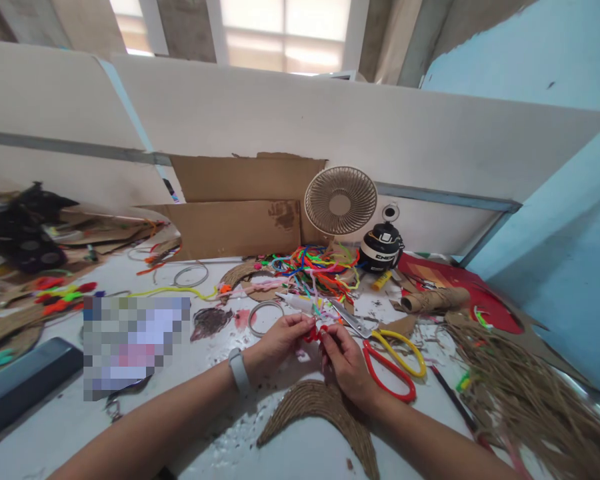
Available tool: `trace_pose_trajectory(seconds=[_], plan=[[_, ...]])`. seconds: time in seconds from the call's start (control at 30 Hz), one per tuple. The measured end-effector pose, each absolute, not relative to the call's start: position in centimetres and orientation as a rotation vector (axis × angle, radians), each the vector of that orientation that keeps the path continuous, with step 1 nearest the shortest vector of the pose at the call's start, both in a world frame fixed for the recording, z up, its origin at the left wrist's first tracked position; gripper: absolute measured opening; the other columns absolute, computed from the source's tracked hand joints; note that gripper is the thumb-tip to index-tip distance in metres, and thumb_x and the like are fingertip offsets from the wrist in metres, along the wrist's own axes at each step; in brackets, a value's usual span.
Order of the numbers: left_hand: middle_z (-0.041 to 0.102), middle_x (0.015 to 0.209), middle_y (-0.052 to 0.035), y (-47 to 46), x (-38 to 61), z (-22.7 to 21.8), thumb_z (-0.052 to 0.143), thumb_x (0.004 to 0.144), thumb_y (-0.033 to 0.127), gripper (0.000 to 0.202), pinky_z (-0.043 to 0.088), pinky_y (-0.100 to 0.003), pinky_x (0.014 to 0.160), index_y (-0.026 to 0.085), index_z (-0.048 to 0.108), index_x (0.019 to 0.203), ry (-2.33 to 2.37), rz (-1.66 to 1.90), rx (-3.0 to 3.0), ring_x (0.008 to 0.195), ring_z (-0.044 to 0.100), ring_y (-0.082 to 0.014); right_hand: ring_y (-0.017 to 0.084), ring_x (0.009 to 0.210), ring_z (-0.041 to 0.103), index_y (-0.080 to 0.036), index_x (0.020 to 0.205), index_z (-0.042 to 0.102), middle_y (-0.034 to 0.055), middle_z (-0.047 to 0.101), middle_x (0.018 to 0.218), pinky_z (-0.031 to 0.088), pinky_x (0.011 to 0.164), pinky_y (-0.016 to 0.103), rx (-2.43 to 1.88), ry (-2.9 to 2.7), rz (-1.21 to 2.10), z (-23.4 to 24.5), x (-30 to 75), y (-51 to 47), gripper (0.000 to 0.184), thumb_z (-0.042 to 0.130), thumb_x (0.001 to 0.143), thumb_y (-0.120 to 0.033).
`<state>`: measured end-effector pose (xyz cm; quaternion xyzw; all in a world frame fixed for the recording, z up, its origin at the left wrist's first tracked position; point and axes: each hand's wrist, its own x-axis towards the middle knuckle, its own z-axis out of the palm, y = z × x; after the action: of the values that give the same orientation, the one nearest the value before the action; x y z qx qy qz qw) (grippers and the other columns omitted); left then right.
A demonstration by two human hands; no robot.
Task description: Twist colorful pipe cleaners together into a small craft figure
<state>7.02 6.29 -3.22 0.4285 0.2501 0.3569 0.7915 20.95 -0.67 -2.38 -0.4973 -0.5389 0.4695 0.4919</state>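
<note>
My left hand [280, 340] and my right hand [345, 363] meet over the white table, both pinching a small red pipe cleaner piece [316, 332] between their fingertips. A grey band sits on my left wrist. Just below the hands lies a curved arc wrapped in brown twine [325, 407]. Scissors with one red and one yellow handle [390, 360] lie right beside my right hand, blades pointing up-left. A heap of coloured pipe cleaners [315, 267] is piled behind the hands.
A small beige fan [341, 201] and a black round gadget [381, 248] stand at the back by cardboard sheets [240, 213]. Loose twine strands [520, 387] cover the right. A cardboard roll [435, 300], metal rings [265, 317], a glue stick [381, 280] and a dark flat case [25, 383] lie around.
</note>
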Motion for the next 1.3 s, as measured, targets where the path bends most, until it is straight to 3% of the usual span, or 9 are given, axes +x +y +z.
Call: trace_pose_trajectory(seconds=[0.17,0.47,0.7,1.03,1.13,1.23,1.3], plan=[[0.049,0.058,0.0013,6.4,6.8,-2.8,0.071,0.067,0.034,0.028,0.031,-0.019,0.048,0.010,0.057,0.069,0.513,0.694,0.901,0.049,0.042,-0.0058,0.009,0.051,0.046,-0.021,0.080,0.049,-0.0040,0.047,0.061,0.037,0.046,0.020,-1.200,-1.407,1.060,-2.5,21.0,-1.0,0.023,0.045,0.086,-0.043],[0.049,0.066,0.0009,5.7,7.2,-2.7,0.060,0.075,0.043,0.030,0.032,-0.017,0.042,0.013,0.055,0.078,0.561,0.824,0.932,0.050,0.043,-0.0060,0.009,0.052,0.047,-0.020,0.084,0.047,-0.0044,0.050,0.062,0.038,0.050,0.020,-1.184,-1.245,1.033,-1.9,21.1,-0.4,0.022,0.045,0.086,-0.041],[0.054,0.072,0.0002,5.4,6.9,-2.4,0.065,0.073,0.038,0.025,0.034,-0.017,0.046,0.016,0.056,0.082,0.638,0.872,0.985,0.053,0.047,-0.0065,0.009,0.047,0.045,-0.020,0.084,0.047,-0.0057,0.048,0.055,0.036,0.044,0.019,-1.221,-1.221,1.080,-1.7,20.9,-0.5,0.024,0.046,0.085,-0.044],[0.057,0.075,-0.0022,5.1,7.2,-2.3,0.063,0.072,0.042,0.029,0.034,-0.019,0.047,0.017,0.061,0.087,0.614,0.831,0.930,0.057,0.050,-0.0093,0.008,0.047,0.048,-0.020,0.088,0.046,-0.0049,0.051,0.063,0.037,0.041,0.019,-1.188,-1.214,1.107,-1.7,21.0,-0.2,0.023,0.047,0.085,-0.043],[0.057,0.080,-0.0029,4.9,7.0,-1.8,0.063,0.073,0.040,0.026,0.039,-0.021,0.055,0.019,0.062,0.088,0.680,0.929,1.049,0.066,0.053,-0.0124,0.007,0.045,0.049,-0.020,0.089,0.044,-0.0044,0.053,0.069,0.038,0.041,0.019,-1.161,-1.167,1.115,-1.7,21.0,0.0,0.023,0.047,0.084,-0.043],[0.056,0.089,-0.0047,4.9,6.6,-1.0,0.065,0.072,0.033,0.018,0.040,-0.025,0.076,0.017,0.066,0.078,0.755,1.138,1.390,0.087,0.052,-0.0166,0.007,0.044,0.050,-0.020,0.088,0.043,-0.0039,0.053,0.072,0.039,0.041,0.019,-1.143,-1.178,1.128,-1.6,21.0,0.0,0.023,0.046,0.085,-0.043],[0.057,0.084,-0.0043,5.0,6.5,-0.8,0.065,0.072,0.033,0.018,0.039,-0.025,0.078,0.016,0.066,0.075,0.755,1.153,1.481,0.085,0.051,-0.0165,0.007,0.045,0.050,-0.021,0.088,0.043,-0.0038,0.053,0.072,0.039,0.041,0.019,-1.138,-1.192,1.136,-1.5,20.9,-0.2,0.023,0.046,0.085,-0.043]])
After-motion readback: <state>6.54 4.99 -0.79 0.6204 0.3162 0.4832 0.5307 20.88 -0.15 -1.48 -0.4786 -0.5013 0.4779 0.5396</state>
